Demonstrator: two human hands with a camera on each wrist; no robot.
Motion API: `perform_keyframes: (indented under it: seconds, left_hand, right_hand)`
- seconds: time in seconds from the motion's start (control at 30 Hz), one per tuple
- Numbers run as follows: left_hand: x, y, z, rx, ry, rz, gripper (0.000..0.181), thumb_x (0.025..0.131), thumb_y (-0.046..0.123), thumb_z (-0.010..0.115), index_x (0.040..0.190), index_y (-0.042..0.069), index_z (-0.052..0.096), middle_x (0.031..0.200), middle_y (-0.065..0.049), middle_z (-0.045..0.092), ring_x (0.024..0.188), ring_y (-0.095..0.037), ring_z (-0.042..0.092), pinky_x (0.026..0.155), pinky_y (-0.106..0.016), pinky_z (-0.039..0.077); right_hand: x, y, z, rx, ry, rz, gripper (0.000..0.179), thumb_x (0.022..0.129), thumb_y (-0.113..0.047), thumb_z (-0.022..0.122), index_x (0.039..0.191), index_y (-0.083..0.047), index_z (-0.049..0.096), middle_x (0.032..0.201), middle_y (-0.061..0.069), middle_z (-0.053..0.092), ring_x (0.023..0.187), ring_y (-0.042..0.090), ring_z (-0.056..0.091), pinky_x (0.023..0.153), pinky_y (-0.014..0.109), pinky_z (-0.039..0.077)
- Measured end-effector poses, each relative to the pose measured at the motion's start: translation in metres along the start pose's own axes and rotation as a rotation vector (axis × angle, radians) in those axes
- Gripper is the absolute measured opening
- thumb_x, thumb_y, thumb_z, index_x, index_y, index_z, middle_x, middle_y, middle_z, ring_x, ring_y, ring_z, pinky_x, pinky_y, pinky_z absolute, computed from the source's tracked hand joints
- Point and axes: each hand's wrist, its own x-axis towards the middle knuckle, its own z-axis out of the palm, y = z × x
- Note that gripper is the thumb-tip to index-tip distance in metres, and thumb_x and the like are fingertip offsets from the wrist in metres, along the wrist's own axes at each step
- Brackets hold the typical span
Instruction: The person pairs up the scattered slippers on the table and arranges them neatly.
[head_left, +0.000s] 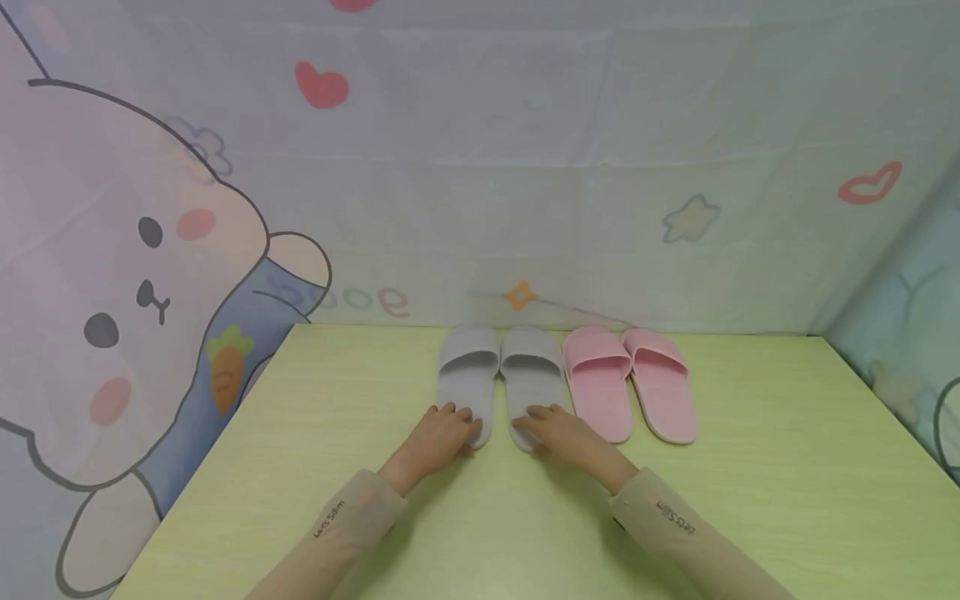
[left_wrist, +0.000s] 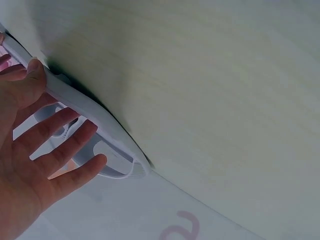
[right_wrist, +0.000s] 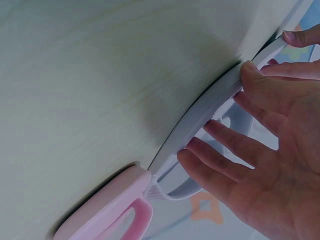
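A pair of grey slippers lies side by side on the table, toes toward the back wall. Over the heel part of the left grey slipper (head_left: 465, 385) is my left hand (head_left: 438, 437); its thumb touches the sole's edge while the fingers spread loosely above it in the left wrist view. My right hand (head_left: 566, 437) is at the heel of the right grey slipper (head_left: 532, 385). In the right wrist view, that thumb (right_wrist: 250, 70) lies against the sole's side and the fingers extend over the slipper.
Close to the right of the grey pair stand a pink slipper (head_left: 600, 404) and its mate (head_left: 663, 404), in the same direction. The yellow-green wood-grain table (head_left: 322, 433) ends at a printed cloth backdrop (head_left: 480, 208) with hearts and a cartoon animal.
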Motion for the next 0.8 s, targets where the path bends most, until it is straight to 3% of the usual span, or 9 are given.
perform_keyframes:
  seconds: [0.27, 0.67, 0.8]
  left_hand:
    - [0.0007, -0.0009, -0.0009, -0.026, -0.005, 0.002, 0.028, 0.070, 0.039, 0.067, 0.087, 0.018, 0.060, 0.079, 0.001, 0.058, 0.067, -0.016, 0.050, 0.055, -0.029, 0.039]
    - [0.0001, -0.0061, 0.0009, -0.054, 0.004, 0.027, 0.027, 0.072, 0.038, 0.066, 0.089, 0.019, 0.060, 0.079, 0.002, 0.059, 0.066, -0.017, 0.051, 0.052, -0.028, 0.038]
    - [-0.0004, -0.0092, -0.0001, -0.086, -0.020, 0.036, 0.028, 0.075, 0.036, 0.066, 0.098, 0.020, 0.064, 0.085, 0.003, 0.061, 0.071, -0.017, 0.053, 0.053, -0.029, 0.041]
  right_hand:
    - [-0.0015, -0.0005, -0.0004, 0.014, -0.010, 0.007, 0.045, 0.079, -0.020, 0.065, 0.120, -0.009, 0.053, 0.123, 0.020, 0.052, 0.104, 0.040, 0.052, 0.083, 0.047, 0.046]
    - [-0.0037, 0.0023, 0.0040, 0.056, -0.030, 0.033, 0.045, 0.083, -0.020, 0.061, 0.125, -0.009, 0.049, 0.130, 0.021, 0.046, 0.112, 0.043, 0.046, 0.091, 0.051, 0.041]
    - [-0.0067, 0.0051, 0.0031, 0.076, -0.039, 0.011, 0.045, 0.084, -0.017, 0.059, 0.126, -0.007, 0.048, 0.131, 0.022, 0.044, 0.115, 0.043, 0.044, 0.094, 0.052, 0.038]
